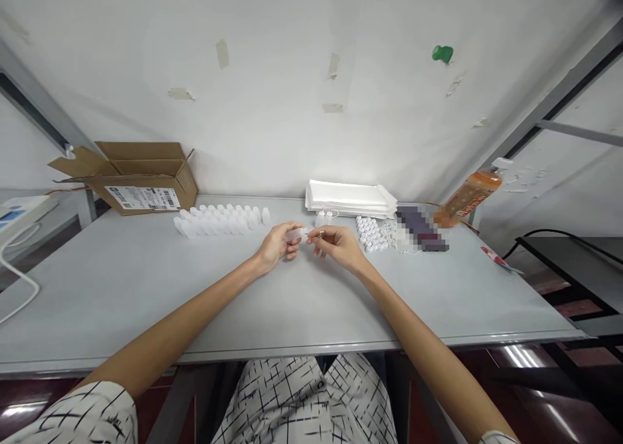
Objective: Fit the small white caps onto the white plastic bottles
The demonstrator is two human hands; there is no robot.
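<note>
My left hand (281, 246) is closed around a small translucent white bottle (294, 235), held tilted above the table with its neck towards the right. At that neck the fingertips of my right hand (335, 244) are pinched together; a small white bit shows at them, too small to name. Just behind my hands stand two white capped bottles (324, 219) with a loop of white cord beside them. Right of my right hand are rows of white caps (372, 234) and a heap of white cords (390, 232). Left of my left hand, several translucent bottles (221, 219) stand in rows.
A stack of white sheets or trays (350, 197) lies against the wall. An open cardboard box (141, 178) sits at the back left. On the right are a blurred dark object (422, 228), a leaning orange drink bottle (470, 194) and a red-and-white packet (496, 258).
</note>
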